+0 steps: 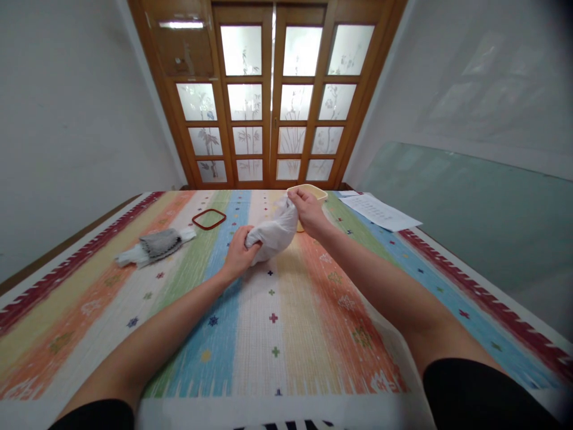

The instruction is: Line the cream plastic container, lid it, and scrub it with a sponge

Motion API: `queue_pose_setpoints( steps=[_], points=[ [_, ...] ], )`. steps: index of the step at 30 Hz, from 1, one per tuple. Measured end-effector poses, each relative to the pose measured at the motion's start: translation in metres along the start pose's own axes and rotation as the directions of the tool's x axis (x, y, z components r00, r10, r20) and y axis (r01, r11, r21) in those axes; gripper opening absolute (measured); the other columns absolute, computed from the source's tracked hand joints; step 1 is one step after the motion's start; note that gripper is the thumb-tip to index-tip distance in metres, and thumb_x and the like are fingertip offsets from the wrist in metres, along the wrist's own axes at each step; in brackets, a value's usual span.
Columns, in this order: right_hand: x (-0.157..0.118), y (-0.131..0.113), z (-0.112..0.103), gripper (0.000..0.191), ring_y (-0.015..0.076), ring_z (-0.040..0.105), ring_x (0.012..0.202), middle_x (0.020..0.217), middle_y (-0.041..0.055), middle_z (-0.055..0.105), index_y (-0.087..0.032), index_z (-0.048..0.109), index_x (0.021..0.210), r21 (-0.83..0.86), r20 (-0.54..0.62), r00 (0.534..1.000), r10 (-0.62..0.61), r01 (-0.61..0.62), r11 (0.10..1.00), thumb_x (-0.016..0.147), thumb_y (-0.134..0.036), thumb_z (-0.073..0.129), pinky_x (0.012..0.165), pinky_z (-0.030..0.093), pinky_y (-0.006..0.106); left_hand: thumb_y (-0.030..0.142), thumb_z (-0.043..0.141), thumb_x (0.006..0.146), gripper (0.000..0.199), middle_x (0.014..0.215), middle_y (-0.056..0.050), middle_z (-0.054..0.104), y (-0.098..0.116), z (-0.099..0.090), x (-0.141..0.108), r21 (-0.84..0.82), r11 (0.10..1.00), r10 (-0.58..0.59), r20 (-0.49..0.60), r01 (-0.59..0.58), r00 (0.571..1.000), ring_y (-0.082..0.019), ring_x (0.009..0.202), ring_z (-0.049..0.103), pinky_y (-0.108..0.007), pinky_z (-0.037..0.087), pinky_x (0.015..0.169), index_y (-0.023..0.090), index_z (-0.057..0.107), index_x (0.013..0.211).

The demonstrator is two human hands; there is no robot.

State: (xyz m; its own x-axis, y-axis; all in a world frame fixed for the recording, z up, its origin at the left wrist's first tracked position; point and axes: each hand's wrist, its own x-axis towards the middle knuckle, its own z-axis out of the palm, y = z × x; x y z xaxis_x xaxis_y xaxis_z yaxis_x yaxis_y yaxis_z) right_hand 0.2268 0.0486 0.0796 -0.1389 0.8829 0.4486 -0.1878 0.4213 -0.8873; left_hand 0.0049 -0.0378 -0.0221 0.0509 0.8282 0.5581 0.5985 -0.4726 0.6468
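Observation:
Both hands hold a white, thin, crinkled bag (274,236), plastic by the look of it, raised over the middle of the table. My left hand (240,248) grips its rounded lower left side, thumb in front. At its gathered upper right end, my right hand (307,208) is closed in a pinch. Whatever the bag contains is hidden. Behind my right hand stands a pale yellow container (319,192), partly covered by the hand. A dark red rounded-square rim (209,219) lies flat to the left of the bag.
A grey knitted piece (160,243) lies with white material at the left. Printed paper sheets (380,212) rest at the right rear. A striped, colourful cloth (273,334) covers the table. Walls flank it, a glass-like panel (465,221) leans at right, and wooden doors (271,119) stand behind.

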Motion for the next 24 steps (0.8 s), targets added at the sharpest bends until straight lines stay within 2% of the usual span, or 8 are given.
queue_pose_setpoints(
  steps=[4,7,11,14,15,19,20,24],
  points=[
    [0.007,-0.005,0.006,0.05,0.0125,0.046,0.066,0.072,-0.0041,0.048,-0.025,0.047,0.08,0.07,-0.03,0.999,0.017,-0.015,0.997,0.085,-0.068,0.071,0.061,0.039,0.025,0.031,0.055,0.098,0.024,0.122,-0.009,0.068,-0.003,0.001,0.002,-0.053,0.999,-0.006,-0.022,0.005,1.0,-0.024,0.116,0.064,-0.041,0.052,0.102,0.022,0.061,0.12],
    [0.009,-0.003,0.01,0.052,0.0125,0.045,0.066,0.071,-0.0036,0.049,-0.024,0.048,0.077,-0.008,0.028,0.999,0.038,-0.037,0.999,0.082,-0.068,0.074,0.06,0.037,0.025,0.032,0.055,0.099,0.023,0.124,-0.009,0.068,-0.008,0.002,0.003,-0.068,0.998,-0.014,-0.025,0.012,1.0,-0.024,0.118,0.064,-0.042,0.05,0.106,0.023,0.063,0.119],
    [0.011,0.003,0.02,0.049,0.0132,0.045,0.067,0.072,-0.0033,0.05,-0.024,0.049,0.078,-0.052,-0.02,1.0,-0.018,0.017,0.999,0.086,-0.068,0.069,0.06,0.037,0.025,0.031,0.054,0.099,0.022,0.122,-0.009,0.068,-0.012,0.003,0.004,-0.076,0.995,-0.069,-0.034,0.067,0.997,-0.024,0.116,0.065,-0.04,0.052,0.103,0.023,0.063,0.117],
    [0.012,0.003,0.03,0.047,0.0136,0.045,0.066,0.069,-0.0037,0.05,-0.024,0.05,0.077,-0.076,0.078,0.992,0.097,-0.091,0.993,0.085,-0.065,0.071,0.058,0.036,0.025,0.032,0.054,0.099,0.022,0.118,-0.009,0.069,-0.011,0.002,0.005,-0.121,0.988,-0.102,-0.055,0.095,0.993,-0.024,0.113,0.065,-0.038,0.053,0.097,0.022,0.063,0.116],
    [0.011,0.002,0.033,0.047,0.0133,0.045,0.065,0.069,-0.004,0.05,-0.024,0.05,0.077,-0.056,0.073,0.991,0.11,-0.106,0.993,0.085,-0.064,0.072,0.058,0.035,0.025,0.033,0.054,0.099,0.023,0.116,-0.008,0.07,-0.011,0.001,0.005,-0.144,0.984,-0.11,-0.059,0.101,0.992,-0.024,0.111,0.065,-0.037,0.053,0.096,0.021,0.063,0.116],
    [0.005,0.002,0.046,0.046,0.0118,0.046,0.065,0.07,-0.0058,0.049,-0.024,0.048,0.078,0.166,-0.152,0.986,0.072,-0.047,0.985,0.085,-0.063,0.072,0.059,0.038,0.023,0.041,0.059,0.097,0.027,0.105,-0.006,0.071,-0.011,0.002,0.006,-0.278,0.948,-0.184,-0.072,0.157,0.98,-0.023,0.099,0.065,-0.035,0.052,0.09,0.02,0.066,0.113],
    [0.001,0.004,0.05,0.046,0.0117,0.047,0.064,0.069,-0.0063,0.049,-0.025,0.047,0.079,0.221,-0.151,0.982,0.116,-0.081,0.972,0.085,-0.063,0.073,0.059,0.038,0.023,0.042,0.06,0.097,0.027,0.102,-0.005,0.07,-0.011,0.002,0.006,-0.317,0.933,-0.203,-0.075,0.17,0.976,-0.022,0.097,0.065,-0.034,0.052,0.089,0.02,0.066,0.111],
    [-0.018,0.02,0.067,0.044,0.0121,0.05,0.061,0.066,-0.0071,0.052,-0.024,0.049,0.081,0.375,0.033,0.952,0.304,-0.294,0.879,0.081,-0.059,0.076,0.057,0.04,0.024,0.044,0.062,0.096,0.029,0.101,-0.005,0.071,-0.014,0.006,0.007,-0.454,0.877,-0.211,-0.071,0.157,0.975,-0.021,0.095,0.065,-0.032,0.052,0.09,0.019,0.067,0.11]
  ],
)
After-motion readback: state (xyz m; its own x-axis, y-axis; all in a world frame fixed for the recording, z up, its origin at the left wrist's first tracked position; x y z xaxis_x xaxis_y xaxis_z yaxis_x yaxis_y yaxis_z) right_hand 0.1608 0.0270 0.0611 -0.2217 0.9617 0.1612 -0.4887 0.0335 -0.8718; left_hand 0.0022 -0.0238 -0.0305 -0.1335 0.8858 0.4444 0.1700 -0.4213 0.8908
